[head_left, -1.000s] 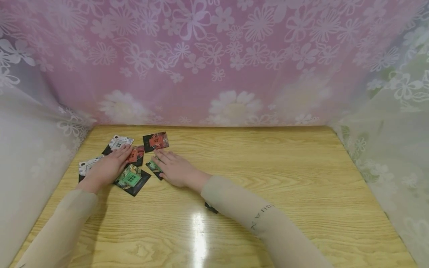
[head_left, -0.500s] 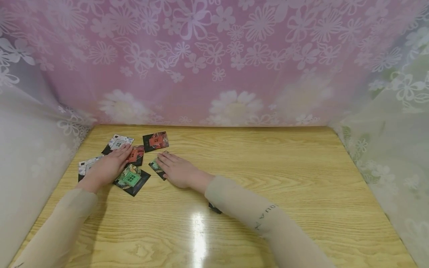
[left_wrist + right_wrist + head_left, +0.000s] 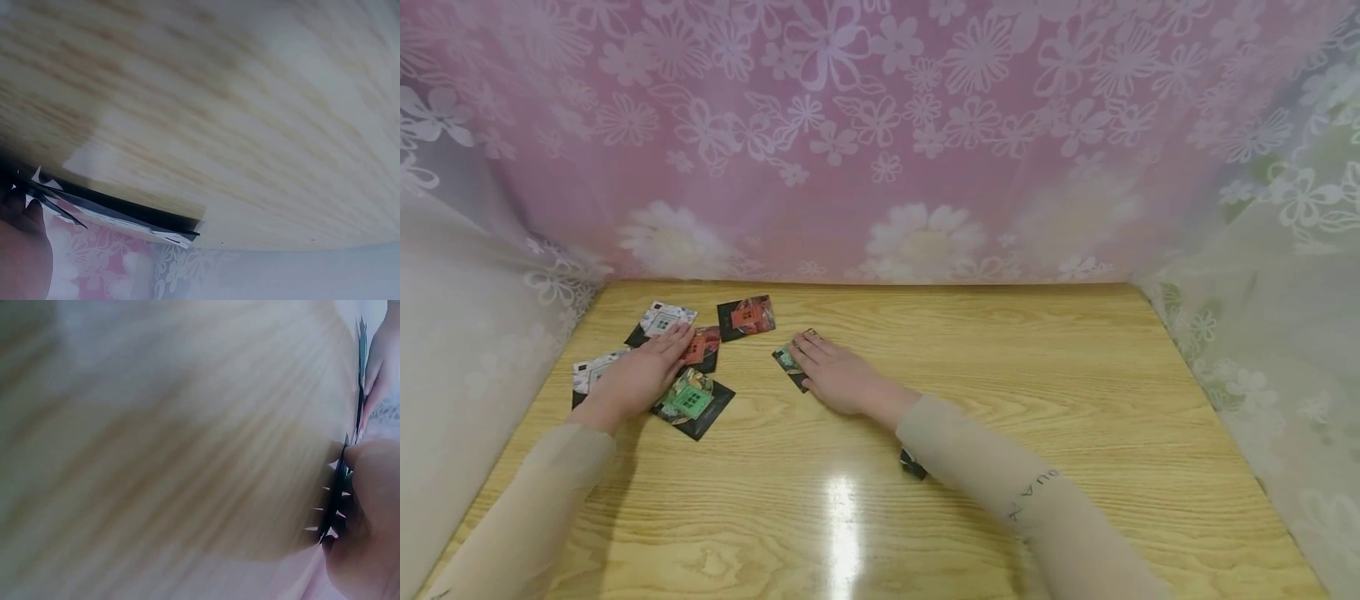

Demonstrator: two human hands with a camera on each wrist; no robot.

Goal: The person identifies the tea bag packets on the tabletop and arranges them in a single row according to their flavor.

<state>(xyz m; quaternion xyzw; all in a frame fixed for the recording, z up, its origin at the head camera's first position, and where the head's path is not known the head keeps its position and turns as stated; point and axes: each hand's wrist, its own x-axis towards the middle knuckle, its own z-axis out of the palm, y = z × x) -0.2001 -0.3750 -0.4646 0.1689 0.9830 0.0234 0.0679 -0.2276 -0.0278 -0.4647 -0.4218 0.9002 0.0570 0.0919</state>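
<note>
My left hand (image 3: 638,379) lies flat with fingers extended over a group of flat sachets at the table's left. Around it show a white-and-black sachet (image 3: 667,317), a second white one (image 3: 591,372), a red one (image 3: 705,346) and a green-and-black one (image 3: 694,403). Straight fingers of my right hand (image 3: 842,379) press on a smaller-looking green-and-black sachet (image 3: 785,360), partly covered by the palm. Seen edge-on in the right wrist view, that sachet (image 3: 338,494) lies between the hand and the wood. The left wrist view catches the edge of a sachet (image 3: 131,215) beside the left fingers.
Behind the hands lies another red-and-black sachet (image 3: 747,317). A dark sachet corner (image 3: 913,465) peeks out from under the right sleeve (image 3: 970,450). Wood-grain tabletop (image 3: 1037,358) stretches to the right. A pink floral curtain (image 3: 880,167) hangs along the back edge.
My right hand has slid to the right across the table, and the green sachet under it has moved along, away from the group. The dark sachet under the sleeve has shifted right too. The left hand stays put.
</note>
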